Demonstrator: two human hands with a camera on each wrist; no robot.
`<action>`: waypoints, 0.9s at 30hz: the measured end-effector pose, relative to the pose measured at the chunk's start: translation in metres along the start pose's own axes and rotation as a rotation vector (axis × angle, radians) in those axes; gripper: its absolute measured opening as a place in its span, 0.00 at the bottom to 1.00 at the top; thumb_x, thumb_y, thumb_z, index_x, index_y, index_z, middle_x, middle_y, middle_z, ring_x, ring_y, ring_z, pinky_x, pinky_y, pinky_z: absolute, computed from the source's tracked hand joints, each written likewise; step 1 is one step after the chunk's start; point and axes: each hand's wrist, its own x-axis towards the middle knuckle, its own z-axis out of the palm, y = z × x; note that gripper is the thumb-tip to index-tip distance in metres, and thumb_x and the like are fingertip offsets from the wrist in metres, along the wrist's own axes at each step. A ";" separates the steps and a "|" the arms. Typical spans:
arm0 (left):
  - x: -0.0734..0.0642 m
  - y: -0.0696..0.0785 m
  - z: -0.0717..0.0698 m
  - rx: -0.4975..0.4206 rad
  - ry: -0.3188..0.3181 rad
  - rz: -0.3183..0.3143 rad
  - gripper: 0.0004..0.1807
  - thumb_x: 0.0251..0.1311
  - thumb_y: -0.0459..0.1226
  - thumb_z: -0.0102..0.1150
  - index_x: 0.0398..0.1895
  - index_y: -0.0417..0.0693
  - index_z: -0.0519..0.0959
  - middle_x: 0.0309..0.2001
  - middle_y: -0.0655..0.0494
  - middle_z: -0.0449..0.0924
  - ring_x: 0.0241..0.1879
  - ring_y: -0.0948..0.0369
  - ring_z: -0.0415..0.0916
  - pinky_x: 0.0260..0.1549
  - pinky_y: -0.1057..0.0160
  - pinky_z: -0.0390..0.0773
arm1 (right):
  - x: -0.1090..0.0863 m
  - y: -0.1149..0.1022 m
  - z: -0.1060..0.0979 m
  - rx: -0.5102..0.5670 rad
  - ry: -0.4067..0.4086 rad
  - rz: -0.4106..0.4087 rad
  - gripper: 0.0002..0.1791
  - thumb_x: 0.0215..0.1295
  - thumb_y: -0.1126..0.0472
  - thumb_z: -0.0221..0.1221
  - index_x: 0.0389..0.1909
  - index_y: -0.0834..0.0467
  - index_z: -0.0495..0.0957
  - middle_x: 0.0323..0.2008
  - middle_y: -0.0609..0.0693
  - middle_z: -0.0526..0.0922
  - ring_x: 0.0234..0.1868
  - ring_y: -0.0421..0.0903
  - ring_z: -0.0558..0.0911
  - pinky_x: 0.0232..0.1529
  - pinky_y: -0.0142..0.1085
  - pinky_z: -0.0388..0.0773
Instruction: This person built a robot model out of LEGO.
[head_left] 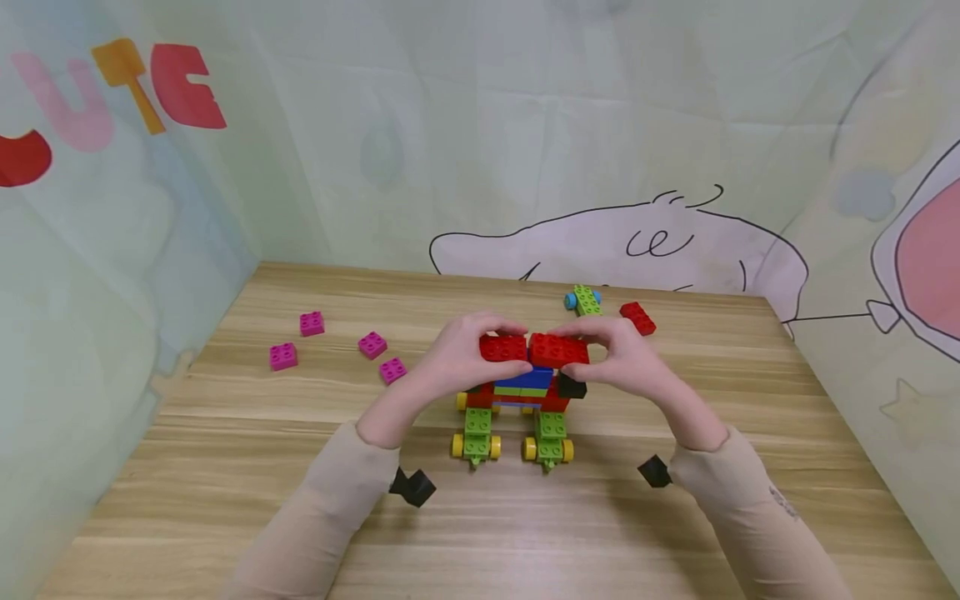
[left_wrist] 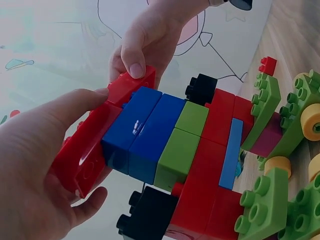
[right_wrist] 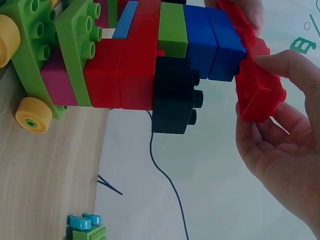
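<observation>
A toy brick model stands mid-table. In the head view, its green wheeled bases point(head_left: 477, 423) with yellow wheels face the front. Higher up come red bricks point(left_wrist: 192, 187), light green bricks point(left_wrist: 182, 145) and blue bricks point(left_wrist: 150, 120). Black bricks point(right_wrist: 172, 95) stick out at both sides. My left hand point(head_left: 465, 354) grips a red brick point(head_left: 502, 348) at the model's top left. With thumb and fingers, my right hand point(head_left: 618, 354) holds another red brick point(head_left: 557, 350) at the top right. Both red bricks overhang the blue ones; whether they are fully seated, I cannot tell.
Several magenta bricks point(head_left: 283, 357) lie scattered on the left of the wooden table point(head_left: 225, 467). Behind the model are a green piece with blue wheels point(head_left: 585, 301) and a loose red brick point(head_left: 637, 318). Printed cloth point(head_left: 480, 150) walls in the back and sides.
</observation>
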 end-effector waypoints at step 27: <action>0.003 0.003 0.006 0.023 0.007 0.010 0.21 0.56 0.44 0.69 0.51 0.45 0.83 0.50 0.50 0.84 0.47 0.55 0.79 0.38 0.65 0.83 | 0.005 -0.004 0.012 0.001 0.035 -0.005 0.21 0.58 0.64 0.68 0.52 0.62 0.80 0.45 0.54 0.86 0.41 0.46 0.82 0.46 0.37 0.81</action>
